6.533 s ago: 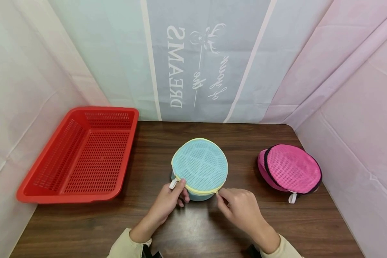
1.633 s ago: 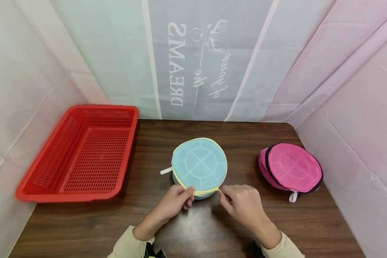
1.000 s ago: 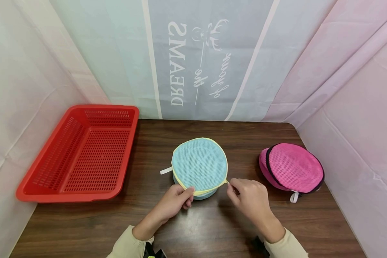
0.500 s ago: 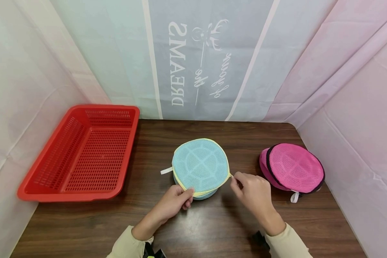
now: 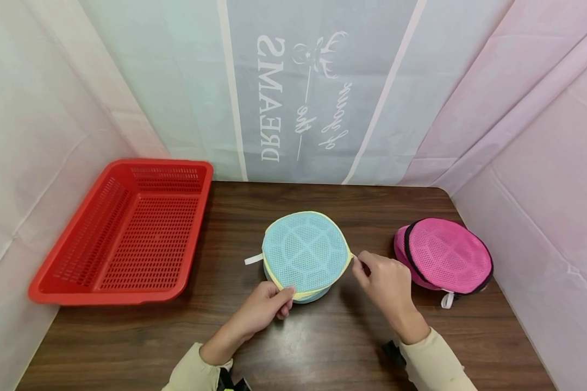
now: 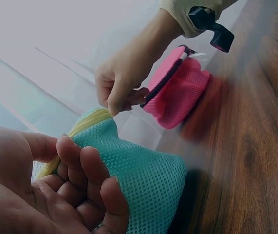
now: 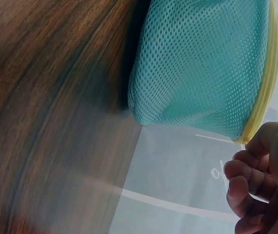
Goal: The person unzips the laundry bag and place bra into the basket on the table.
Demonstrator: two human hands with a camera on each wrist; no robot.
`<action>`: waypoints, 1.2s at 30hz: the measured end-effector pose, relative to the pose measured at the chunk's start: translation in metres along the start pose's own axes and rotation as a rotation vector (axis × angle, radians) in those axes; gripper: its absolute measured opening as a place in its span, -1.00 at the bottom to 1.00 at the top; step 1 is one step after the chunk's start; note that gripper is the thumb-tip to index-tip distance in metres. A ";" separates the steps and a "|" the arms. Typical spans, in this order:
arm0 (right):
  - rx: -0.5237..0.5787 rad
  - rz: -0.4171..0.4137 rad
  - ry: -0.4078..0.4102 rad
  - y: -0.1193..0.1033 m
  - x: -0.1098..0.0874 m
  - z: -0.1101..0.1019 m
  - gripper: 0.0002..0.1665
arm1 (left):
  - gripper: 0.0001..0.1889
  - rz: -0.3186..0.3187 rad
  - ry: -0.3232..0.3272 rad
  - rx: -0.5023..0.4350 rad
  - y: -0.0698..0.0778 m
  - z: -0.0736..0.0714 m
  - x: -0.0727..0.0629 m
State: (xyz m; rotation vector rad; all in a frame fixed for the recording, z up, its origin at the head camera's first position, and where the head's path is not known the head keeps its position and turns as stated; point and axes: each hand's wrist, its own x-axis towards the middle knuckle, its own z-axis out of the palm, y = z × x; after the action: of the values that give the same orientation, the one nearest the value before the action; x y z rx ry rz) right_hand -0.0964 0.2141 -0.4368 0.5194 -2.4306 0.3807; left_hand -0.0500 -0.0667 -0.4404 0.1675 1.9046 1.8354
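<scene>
A round light-blue mesh laundry bag (image 5: 305, 250) with a yellow zipper edge stands on the wooden table. My left hand (image 5: 263, 307) pinches its front rim between thumb and fingers. At the bag's right side my right hand (image 5: 383, 279) pinches the small zipper pull and draws that edge out into a point. The pull itself is mostly hidden by the fingertips. In the right wrist view the yellow zipper band (image 7: 265, 83) runs up to the thumb and forefinger. A white fabric tab (image 5: 253, 259) sticks out from the bag's left side.
A red perforated plastic basket (image 5: 203, 217) stands at the left of the table. On the right lies a pink mesh laundry bag (image 5: 447, 254) with a black zipper edge and a white loop. Printed curtains (image 5: 186, 98) hang behind and on both sides.
My right hand has slid along the zipper from the front of the blue bag to its right side. Earlier, my left hand shifted its grip rightwards along the front rim, and the white tab swung outward.
</scene>
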 end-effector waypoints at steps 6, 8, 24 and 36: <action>-0.007 -0.009 0.014 0.001 0.000 0.002 -0.71 | -0.54 0.005 -0.014 -0.016 0.000 -0.001 -0.001; -0.009 -0.008 0.019 0.002 0.000 0.002 -0.71 | -0.55 0.004 -0.017 -0.023 0.000 -0.001 -0.002; -0.020 -0.005 0.006 -0.001 0.002 0.000 -0.72 | -0.54 0.005 -0.014 -0.013 -0.002 0.000 0.000; -0.013 0.036 -0.052 -0.002 -0.001 -0.002 -0.74 | -0.59 -0.011 0.025 -0.026 -0.003 -0.002 0.002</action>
State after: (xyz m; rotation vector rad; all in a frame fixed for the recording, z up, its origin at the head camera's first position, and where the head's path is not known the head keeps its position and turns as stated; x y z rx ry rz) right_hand -0.0936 0.2134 -0.4352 0.4863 -2.4941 0.3704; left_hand -0.0517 -0.0685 -0.4435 0.1258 1.8939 1.8622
